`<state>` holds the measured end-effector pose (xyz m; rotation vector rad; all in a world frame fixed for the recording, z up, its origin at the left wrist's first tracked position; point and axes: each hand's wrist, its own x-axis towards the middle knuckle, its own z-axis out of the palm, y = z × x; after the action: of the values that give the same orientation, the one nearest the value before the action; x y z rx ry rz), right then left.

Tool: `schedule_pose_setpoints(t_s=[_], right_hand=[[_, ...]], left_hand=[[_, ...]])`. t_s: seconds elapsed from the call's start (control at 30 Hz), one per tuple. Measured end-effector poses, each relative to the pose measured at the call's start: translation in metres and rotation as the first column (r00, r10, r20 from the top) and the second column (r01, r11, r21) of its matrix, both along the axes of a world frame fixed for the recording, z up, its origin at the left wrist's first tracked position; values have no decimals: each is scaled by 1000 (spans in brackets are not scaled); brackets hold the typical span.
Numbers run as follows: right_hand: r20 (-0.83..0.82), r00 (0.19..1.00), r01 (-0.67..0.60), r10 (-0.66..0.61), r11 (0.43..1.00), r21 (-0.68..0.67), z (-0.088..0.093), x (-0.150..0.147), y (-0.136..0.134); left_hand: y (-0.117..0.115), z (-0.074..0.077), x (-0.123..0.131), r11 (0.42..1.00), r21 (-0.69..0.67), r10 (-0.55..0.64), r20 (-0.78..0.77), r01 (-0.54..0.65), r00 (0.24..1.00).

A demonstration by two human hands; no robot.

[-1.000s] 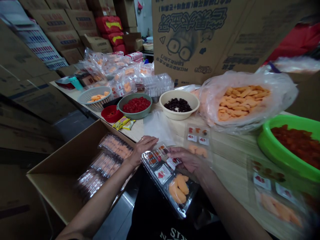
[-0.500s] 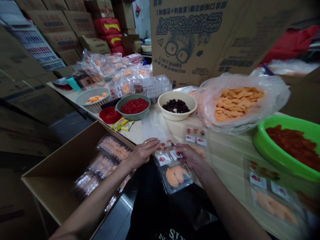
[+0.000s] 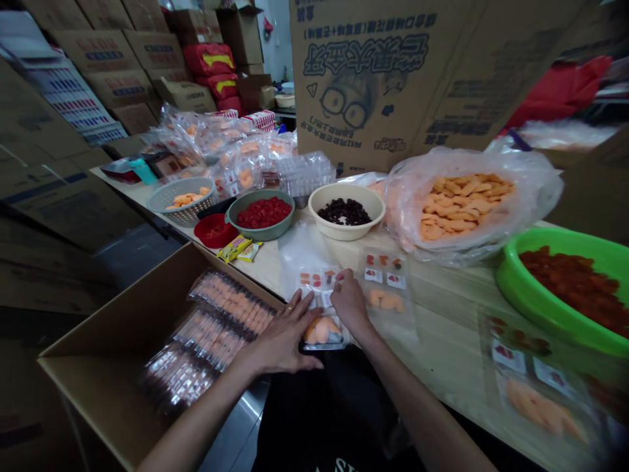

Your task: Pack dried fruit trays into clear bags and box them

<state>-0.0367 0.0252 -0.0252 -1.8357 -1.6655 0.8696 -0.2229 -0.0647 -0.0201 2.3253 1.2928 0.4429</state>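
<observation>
A clear plastic snack tray (image 3: 322, 308) with orange pieces and small red packets lies flat at the near edge of the wooden table (image 3: 442, 328). My left hand (image 3: 285, 334) rests on the tray's near left corner, fingers spread flat. My right hand (image 3: 350, 300) presses down on the tray's right side, fingers curled over it. A second filled tray (image 3: 387, 288) lies just right of my right hand. An open cardboard box (image 3: 113, 347) at the left holds rows of packed trays (image 3: 216, 328).
Along the table stand a green bowl of red pieces (image 3: 263, 213), a cream bowl of dark pieces (image 3: 346, 210), a plastic bag of orange sticks (image 3: 464, 200), a bright green basin (image 3: 570, 282), a grey basket (image 3: 184, 195) and a small red dish (image 3: 215, 229). Large cartons rise behind.
The tray, held tilted off the table edge a second ago, has moved forward and now lies flat on the table. Both hands moved with it and now press on it.
</observation>
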Motion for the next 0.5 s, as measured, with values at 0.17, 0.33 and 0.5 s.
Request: schedule_pose_setpoints(t_s=[0.17,0.33,0.5], right_hand=[[648,742,-400,172,889,223,16,-9,-4],[735,542,-728,407,665,168,18,-13,3],[620,506,-827,600,542,150,18,-2,-18]], left_hand=[[-1,-15,11,998,33,61,8,-61,998],[13,-21,11,984,82,145,171,-161,975],[17,-27,13,907,245,260,314,-342,913]])
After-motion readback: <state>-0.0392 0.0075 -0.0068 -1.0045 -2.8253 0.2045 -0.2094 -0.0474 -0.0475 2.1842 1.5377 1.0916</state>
